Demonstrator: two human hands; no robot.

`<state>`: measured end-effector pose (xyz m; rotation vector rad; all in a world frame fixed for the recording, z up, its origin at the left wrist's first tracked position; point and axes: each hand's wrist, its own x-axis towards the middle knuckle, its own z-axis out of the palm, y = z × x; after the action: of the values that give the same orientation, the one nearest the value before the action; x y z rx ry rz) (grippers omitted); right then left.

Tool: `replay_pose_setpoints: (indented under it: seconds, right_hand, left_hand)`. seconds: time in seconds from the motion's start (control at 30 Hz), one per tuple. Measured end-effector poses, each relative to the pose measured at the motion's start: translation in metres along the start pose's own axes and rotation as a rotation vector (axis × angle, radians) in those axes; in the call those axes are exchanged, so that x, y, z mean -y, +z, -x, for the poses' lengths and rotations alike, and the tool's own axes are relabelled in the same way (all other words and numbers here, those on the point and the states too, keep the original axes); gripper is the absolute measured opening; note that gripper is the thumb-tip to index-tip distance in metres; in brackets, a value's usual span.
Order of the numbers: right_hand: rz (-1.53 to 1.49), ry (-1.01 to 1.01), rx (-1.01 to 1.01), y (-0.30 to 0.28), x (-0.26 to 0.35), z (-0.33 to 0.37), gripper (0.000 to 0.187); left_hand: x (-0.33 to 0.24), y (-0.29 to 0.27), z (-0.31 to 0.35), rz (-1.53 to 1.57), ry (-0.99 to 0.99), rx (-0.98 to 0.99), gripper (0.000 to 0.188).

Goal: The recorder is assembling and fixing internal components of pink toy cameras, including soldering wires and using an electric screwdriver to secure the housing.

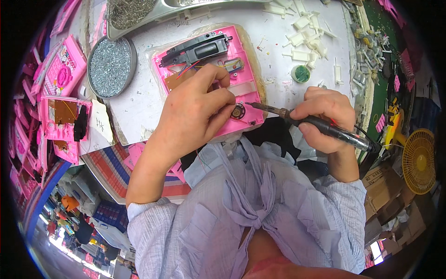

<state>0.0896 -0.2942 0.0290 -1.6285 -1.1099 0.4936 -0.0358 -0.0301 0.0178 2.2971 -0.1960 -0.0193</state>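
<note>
Pink plastic housing lies open on a plastic-wrapped pad at the near edge of the table, and from my end I see 2 bare hands working at it. I have the left hand reaching over the housing, its fingertips drawn in close beside a small round speaker; I cannot tell what, if anything, that grip has between them. On the other side, the right hand has its grip clamped around the handle of a soldering iron. I see the iron's tip pointing left, just beside the speaker, but cannot tell whether it touches anything.

Inside the housing I make out a long black part along the far side, coloured wires near it, and a pale strip across the middle.

Left of the housing, I have a round dish full of small screws. To the far right, white plastic parts lie in a loose heap, with a small green round item near them. More pink housings are piled at far left, and a yellow fan stands at far right.
</note>
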Motion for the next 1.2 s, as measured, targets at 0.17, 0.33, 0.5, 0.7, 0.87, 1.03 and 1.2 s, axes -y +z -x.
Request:
replay_pose_setpoints:
  seconds: [0.17,0.33,0.5,0.7,0.87,1.03,1.2]
  right_hand:
    - [0.014,-0.021,0.021,0.0,0.0,0.0,0.024]
    - [0.001,-0.009,0.032,0.002,0.0,-0.002,0.022]
    - [0.001,0.033,0.057,0.003,0.001,-0.004,0.021]
    - [0.006,0.058,0.069,0.003,0.001,-0.008,0.021]
    - [0.023,0.072,0.075,0.004,0.001,-0.008,0.021]
    - [0.008,0.046,0.072,0.004,0.002,-0.01,0.022]
    - [0.03,0.06,0.069,0.005,0.003,-0.011,0.022]
  left_hand:
    - [-0.002,-0.001,-0.002,-0.058,0.038,0.012,0.018]
    - [-0.006,-0.004,-0.008,-0.101,0.05,0.062,0.02]
    - [-0.011,-0.01,-0.015,-0.182,0.077,0.119,0.021]
    - [-0.01,-0.013,-0.017,-0.232,0.095,0.173,0.02]
    - [-0.011,-0.014,-0.018,-0.248,0.102,0.19,0.017]
    - [-0.012,-0.014,-0.019,-0.262,0.124,0.187,0.016]
    - [-0.012,-0.012,-0.019,-0.264,0.122,0.179,0.015]
